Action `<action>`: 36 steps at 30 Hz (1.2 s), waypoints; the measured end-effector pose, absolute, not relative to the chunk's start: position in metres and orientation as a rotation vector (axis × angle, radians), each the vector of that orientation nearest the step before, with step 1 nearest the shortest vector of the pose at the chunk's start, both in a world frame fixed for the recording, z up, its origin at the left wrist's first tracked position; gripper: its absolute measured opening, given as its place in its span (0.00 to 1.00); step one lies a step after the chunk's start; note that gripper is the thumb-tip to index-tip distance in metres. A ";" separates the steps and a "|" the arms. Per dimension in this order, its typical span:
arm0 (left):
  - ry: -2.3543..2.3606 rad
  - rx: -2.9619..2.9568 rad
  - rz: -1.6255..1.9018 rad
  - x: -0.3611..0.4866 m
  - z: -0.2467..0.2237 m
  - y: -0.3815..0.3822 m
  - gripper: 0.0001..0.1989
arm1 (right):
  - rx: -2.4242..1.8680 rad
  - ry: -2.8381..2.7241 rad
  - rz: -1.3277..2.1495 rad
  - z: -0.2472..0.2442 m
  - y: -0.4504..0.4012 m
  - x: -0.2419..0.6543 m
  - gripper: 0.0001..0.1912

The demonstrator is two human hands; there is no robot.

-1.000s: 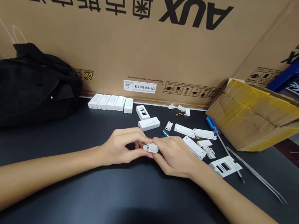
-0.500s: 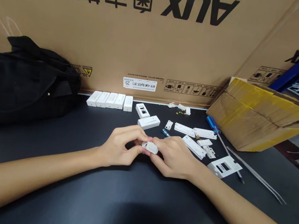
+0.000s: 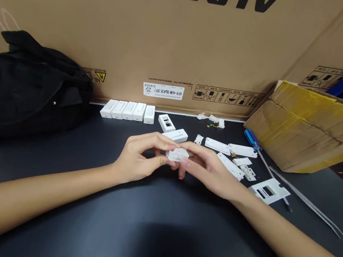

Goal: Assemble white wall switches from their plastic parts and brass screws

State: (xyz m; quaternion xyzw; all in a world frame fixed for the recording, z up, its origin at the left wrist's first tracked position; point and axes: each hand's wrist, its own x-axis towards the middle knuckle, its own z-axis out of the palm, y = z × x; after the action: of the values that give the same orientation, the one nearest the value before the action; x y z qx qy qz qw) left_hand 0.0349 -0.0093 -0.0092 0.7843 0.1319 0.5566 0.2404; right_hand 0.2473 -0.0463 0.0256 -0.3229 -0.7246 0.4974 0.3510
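Note:
A small white plastic part [image 3: 178,154] is held above the black table, between both hands. My left hand [image 3: 142,156] pinches its left end between thumb and fingers. My right hand [image 3: 206,166] has its thumb and fingers on the right end, partly wrapped around it. Just behind the hands lies a white switch-like housing [image 3: 177,135], its near side covered by my fingers. A white frame with a dark slotted opening [image 3: 166,123] is behind that. To the right of my right hand are white plastic strips [image 3: 230,166] and small white pieces [image 3: 247,173].
Several white housings [image 3: 128,110] stand in a row at the back, near a large cardboard carton [image 3: 123,39]. A black bag [image 3: 29,90] sits left. On the right are a blue-handled screwdriver [image 3: 251,138], metal tweezers [image 3: 308,203], a white slotted plate [image 3: 270,190] and a taped box [image 3: 305,140].
The white part has been turned, showing a different face. My right hand's fingers have loosened and spread somewhat around it. The camera view has shifted slightly.

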 end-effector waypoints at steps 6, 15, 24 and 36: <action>0.399 2.193 1.532 0.036 -0.010 -0.009 0.09 | -0.809 -1.686 1.196 0.016 -0.044 0.242 0.16; 0.375 1.463 1.168 0.041 -0.008 -0.021 0.09 | -0.812 -1.939 0.300 0.014 -0.043 0.248 0.10; 0.594 1.176 0.959 0.043 -0.005 -0.019 0.16 | -0.652 -2.013 0.242 0.018 -0.039 0.248 0.14; 0.594 1.354 1.207 0.046 -0.003 -0.021 0.11 | -0.744 -2.113 0.107 0.028 -0.046 0.252 0.09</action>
State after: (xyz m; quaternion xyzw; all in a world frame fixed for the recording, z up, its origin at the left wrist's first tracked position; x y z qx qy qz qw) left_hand 0.0461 -0.0212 -0.0033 0.5787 0.2539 0.5161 0.5782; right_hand 0.2524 -0.0456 0.0278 -0.2989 -0.8486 0.0431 0.4343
